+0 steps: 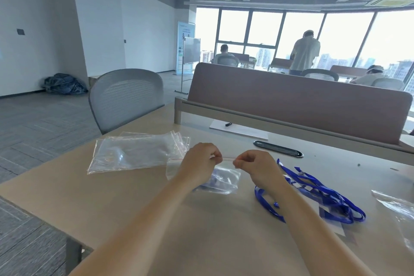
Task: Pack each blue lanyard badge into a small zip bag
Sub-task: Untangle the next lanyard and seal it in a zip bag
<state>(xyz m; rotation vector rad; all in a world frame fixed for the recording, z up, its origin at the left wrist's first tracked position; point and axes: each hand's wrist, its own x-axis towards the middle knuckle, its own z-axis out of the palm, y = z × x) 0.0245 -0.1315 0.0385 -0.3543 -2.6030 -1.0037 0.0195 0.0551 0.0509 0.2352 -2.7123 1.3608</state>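
Observation:
A small clear zip bag (220, 180) with a red seal line hangs just above the table, with something blue inside it. My left hand (199, 163) pinches the seal strip near its left part. My right hand (254, 167) pinches the same strip at its right end. A pile of blue lanyard badges (318, 195) lies loose on the table to the right of my right hand. A stack of empty zip bags (134, 152) lies flat to the left.
Another clear bag (398, 208) lies at the right edge. A dark oval cable port (277, 149) and a white paper with a small black clip (238, 129) sit behind my hands, before a brown desk divider (298, 101). A grey chair (126, 98) stands at the far left corner.

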